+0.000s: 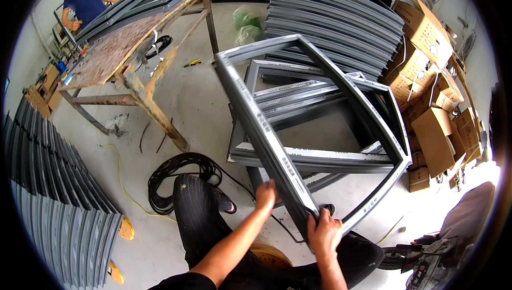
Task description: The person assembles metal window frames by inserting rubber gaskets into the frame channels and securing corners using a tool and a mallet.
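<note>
A grey metal window frame (274,148) with one slanted side leans up in front of me, its near corner at my lap. My right hand (325,232) is closed around that near corner, fingers wrapped over the profile and a bit of black strip beside the thumb. To its left, my left hand (265,196) is closed beside the frame's long side, its fingers partly hidden and slightly blurred. A long black flexible strip (286,228) passes at my left hand and runs back to a coil (160,183) on the floor.
More window frames (314,154) lie stacked behind. Long grey profiles (330,23) are piled beyond, cardboard boxes (433,133) at right, more profiles (64,226) at left. Another person stands by a worn workbench (114,53). A yellow cord (121,175) crosses the floor; a wheeled vehicle (442,252) stands lower right.
</note>
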The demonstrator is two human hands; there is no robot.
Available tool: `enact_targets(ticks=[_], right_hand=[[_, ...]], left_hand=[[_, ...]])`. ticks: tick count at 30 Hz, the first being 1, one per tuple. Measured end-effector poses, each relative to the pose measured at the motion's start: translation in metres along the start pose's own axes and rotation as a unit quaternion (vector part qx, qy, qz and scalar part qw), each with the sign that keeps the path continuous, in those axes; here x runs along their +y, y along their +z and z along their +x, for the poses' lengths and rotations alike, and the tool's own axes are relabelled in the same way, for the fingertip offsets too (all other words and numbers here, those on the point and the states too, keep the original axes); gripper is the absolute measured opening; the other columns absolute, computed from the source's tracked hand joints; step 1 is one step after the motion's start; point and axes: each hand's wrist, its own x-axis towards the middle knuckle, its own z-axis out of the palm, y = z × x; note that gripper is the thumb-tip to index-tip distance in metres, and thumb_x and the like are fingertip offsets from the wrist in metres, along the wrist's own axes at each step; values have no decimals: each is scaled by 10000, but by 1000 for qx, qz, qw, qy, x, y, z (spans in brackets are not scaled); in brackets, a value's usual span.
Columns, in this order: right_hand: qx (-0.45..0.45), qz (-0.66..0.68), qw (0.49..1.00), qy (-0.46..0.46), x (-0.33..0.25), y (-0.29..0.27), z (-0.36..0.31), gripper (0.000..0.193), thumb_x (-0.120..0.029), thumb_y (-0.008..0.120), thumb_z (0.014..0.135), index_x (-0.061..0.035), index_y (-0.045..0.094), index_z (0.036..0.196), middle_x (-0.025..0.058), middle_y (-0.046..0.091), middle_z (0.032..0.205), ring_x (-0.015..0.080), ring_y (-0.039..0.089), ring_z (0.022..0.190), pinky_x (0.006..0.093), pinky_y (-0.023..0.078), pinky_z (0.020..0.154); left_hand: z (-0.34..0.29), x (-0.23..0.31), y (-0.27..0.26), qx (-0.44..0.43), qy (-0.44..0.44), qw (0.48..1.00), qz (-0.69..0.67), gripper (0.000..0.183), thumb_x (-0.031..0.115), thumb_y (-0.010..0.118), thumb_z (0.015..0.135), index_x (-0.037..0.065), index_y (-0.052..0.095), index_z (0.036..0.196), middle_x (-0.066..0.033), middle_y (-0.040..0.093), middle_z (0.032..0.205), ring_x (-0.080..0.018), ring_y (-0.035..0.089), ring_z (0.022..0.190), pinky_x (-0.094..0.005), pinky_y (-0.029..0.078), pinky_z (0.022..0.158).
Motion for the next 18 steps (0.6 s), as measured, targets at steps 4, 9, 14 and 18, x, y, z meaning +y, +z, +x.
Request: enact_targets(ticks=[4,9,14,18], right_hand=[[24,57,998,10,-69,7,13,451,-251,618,837,63,585,1159,226,644,937,373,627,825,463,460,793],[140,96,975,-143,-104,16,0,423,-68,641,734,-71,615,1156,156,606,1146,358,595,967,453,484,834],[44,280,950,-131,-102,-8,-49,480,-3,642,692,-57,602,1167,157,634,1014,353,624,890,431,520,761],[-94,451,887,31,-85,-34,-92,500,23,637,751,16,537,1240,169,666,1048,202,666,831,297,540,695]], left_hand=[[50,47,-33,-40,11,998,40,401,400,482,984,29,601,889,-29,529,654,-169,572,555,-337,534,528],[23,24,-59,-131,20,991,22,480,508,479,974,51,591,1068,-29,630,844,-153,616,701,-359,549,633],[-69,-8,-72,-172,-93,978,-70,378,403,482,1002,67,629,1091,-36,683,932,-160,654,839,-317,522,792],[-74,-7,-74,-209,-53,976,-33,305,324,508,1004,47,631,1030,-67,667,913,-173,650,833,-329,541,784]])
